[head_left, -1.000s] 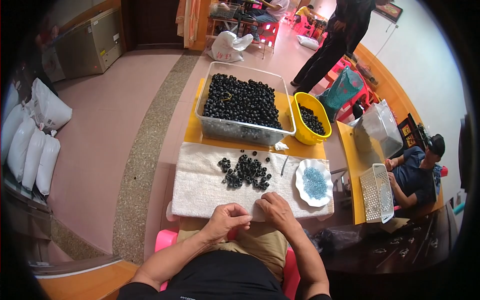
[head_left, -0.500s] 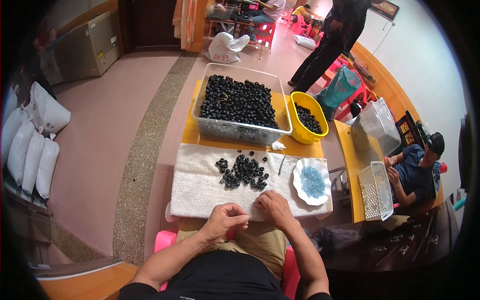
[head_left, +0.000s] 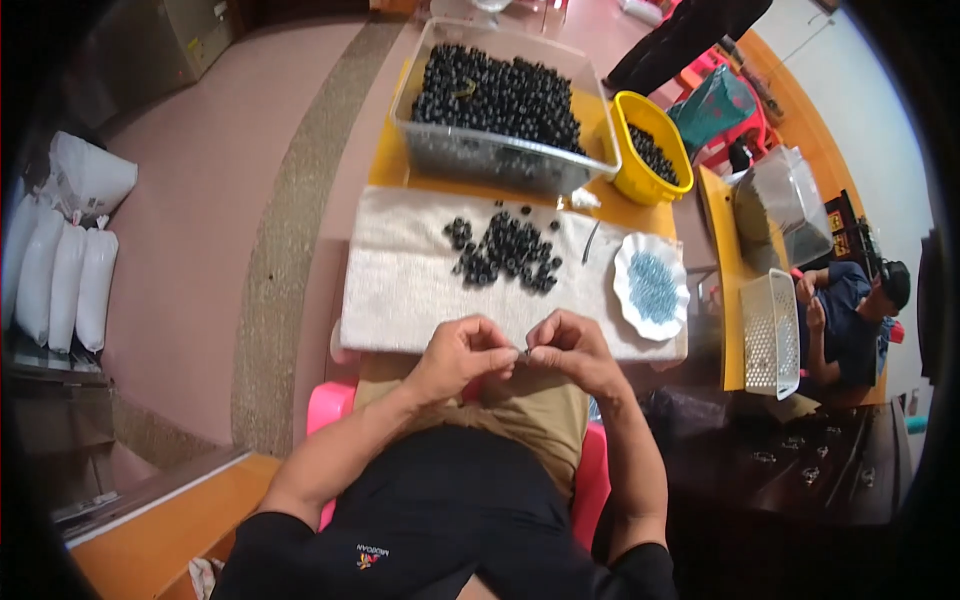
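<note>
My left hand [head_left: 464, 356] and my right hand [head_left: 574, 350] meet at the near edge of a white towel [head_left: 400, 290], over my lap. Both are closed in a pinch, fingertips almost touching. A tiny dark thing shows between them, too small to name. Beyond my hands lies a loose pile of small black ring-shaped pieces [head_left: 506, 248] on the towel. To the right, a white scalloped plate [head_left: 634, 318] holds light blue, glassy little pieces [head_left: 652, 284]. A slim curved grey tool [head_left: 590, 241] rests between pile and plate.
Behind the towel stands a large clear plastic bin [head_left: 500, 160] full of black pieces. Beside it is a yellow tub [head_left: 676, 190] with more of them. A person [head_left: 850, 310] sits at a side table with a white perforated basket [head_left: 770, 340]. White sacks [head_left: 65, 280] stand at far left.
My right hand has drawn back from the towel's edge near the pile to meet my left hand in a pinch. The view has tilted downward.
</note>
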